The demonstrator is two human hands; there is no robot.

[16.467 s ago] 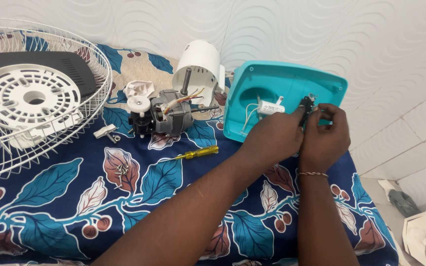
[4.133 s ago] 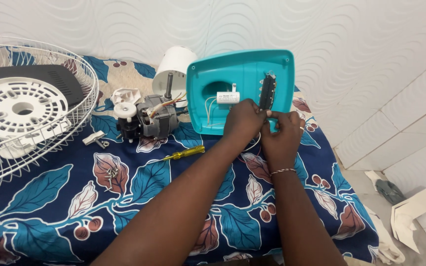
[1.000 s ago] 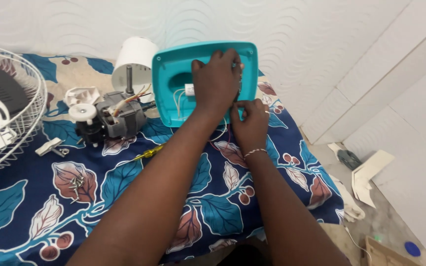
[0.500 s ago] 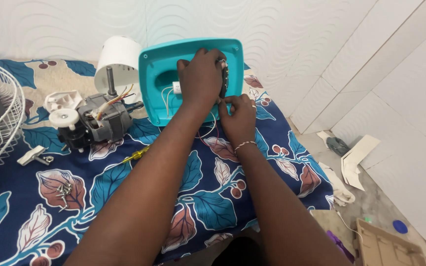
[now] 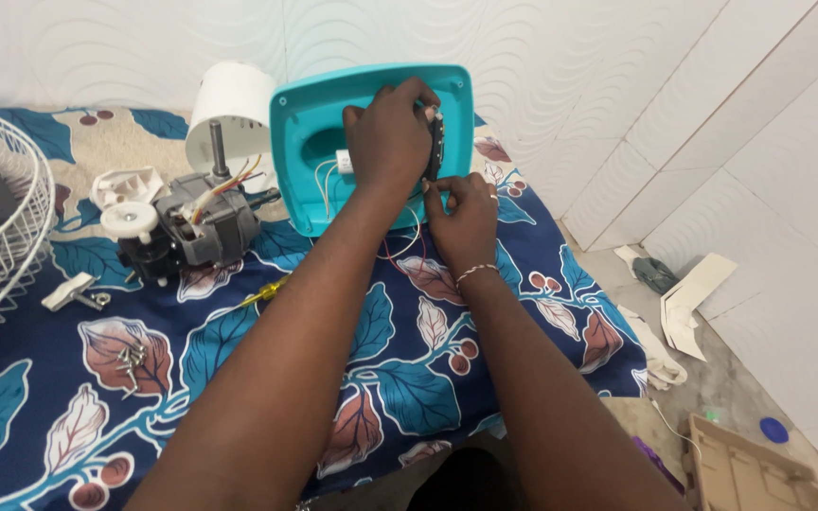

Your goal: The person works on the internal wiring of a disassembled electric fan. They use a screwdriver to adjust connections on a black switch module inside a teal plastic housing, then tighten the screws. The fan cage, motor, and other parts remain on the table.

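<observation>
Teal plastic fan housing (image 5: 305,123) propped on floral cloth (image 5: 239,378); left hand (image 5: 388,137) clamps dark switch strip (image 5: 435,151) inside, right hand (image 5: 466,213) pinches its lower end. Motor (image 5: 191,227), screws (image 5: 130,360) loose: reassembly pending.

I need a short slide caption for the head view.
Both hands, left hand and right hand, hold a dark switch strip at a teal fan housing.

A turquoise housing (image 5: 305,142), a fan motor (image 5: 186,227), loose screws (image 5: 129,360) and a wire guard (image 5: 2,246) are being carried by the leaf-patterned bed (image 5: 409,378).
</observation>
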